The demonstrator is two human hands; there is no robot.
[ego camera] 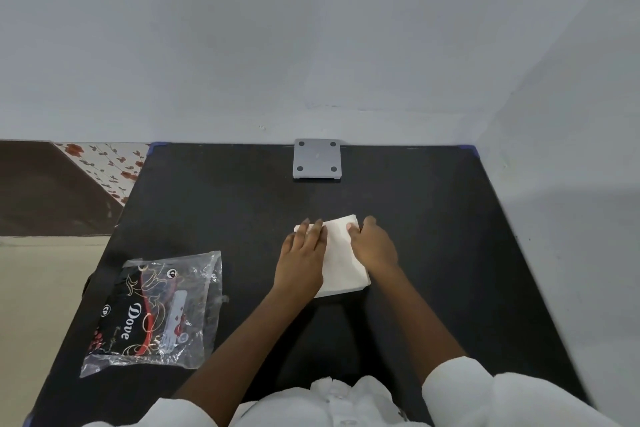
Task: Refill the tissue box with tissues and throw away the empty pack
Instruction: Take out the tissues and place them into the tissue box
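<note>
Item one: a stack of white tissues (341, 255), lying flat on the black surface (225, 204), near its middle and straight ahead of me. My left hand (304, 255) lies palm down on the stack's left part, fingers extended and flat, so that grip is apart and pressing, not clamped. My right hand (375, 246) sits at the stack's right edge, thumb on top of the tissues and fingers curled down over the far right side; that grip is closed on the stack. Item two: an empty clear plastic pack (156, 314), printed in black, red and gold with the word "Dove", lying flat and crumpled on the surface well to the left of the tissues, near the left edge, touched by neither hand. Item three: a small grey square stand (317, 159) with four dark round pads, at the far edge of the surface against the pale wall (311, 45). White sleeves (460, 388) cover my upper arms.
</note>
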